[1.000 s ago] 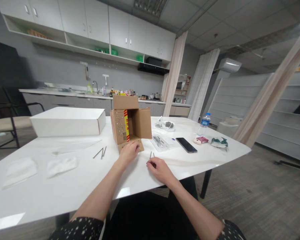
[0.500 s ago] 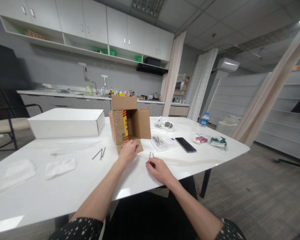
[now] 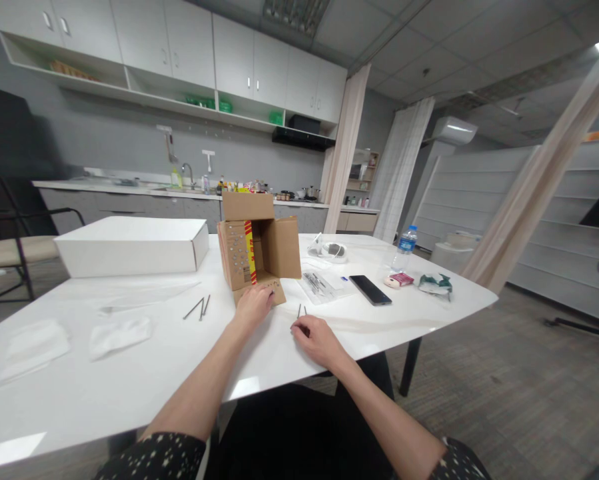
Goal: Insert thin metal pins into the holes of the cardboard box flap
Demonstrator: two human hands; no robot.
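An opened cardboard box (image 3: 236, 253) stands on the white table with its opening toward me and flaps spread. Small shiny dots in rows cover its left flap; I cannot tell what they are. My left hand (image 3: 254, 308) rests at the lower front flap (image 3: 278, 295), fingers curled together, with whatever they may hold hidden. To the right, my right hand (image 3: 318, 339) lies low on the table, thumb and fingers closed; their contents do not show. Just beyond its fingertips are two thin metal nails (image 3: 299, 311). Several longer nails (image 3: 202, 308) lie left of the box.
A white box (image 3: 129, 248) stands back left; crumpled white cloths (image 3: 120, 337) lie front left. Right of the cardboard box are a clear bag with metal pieces (image 3: 319, 287), a phone (image 3: 370, 290), a water bottle (image 3: 406, 248), a pink-and-white packet (image 3: 399, 280) and a green-white wrapper (image 3: 435, 285).
My left hand has shifted slightly down and left at the front flap, uncovering more marks on it. My right hand and the things on the table look unmoved.
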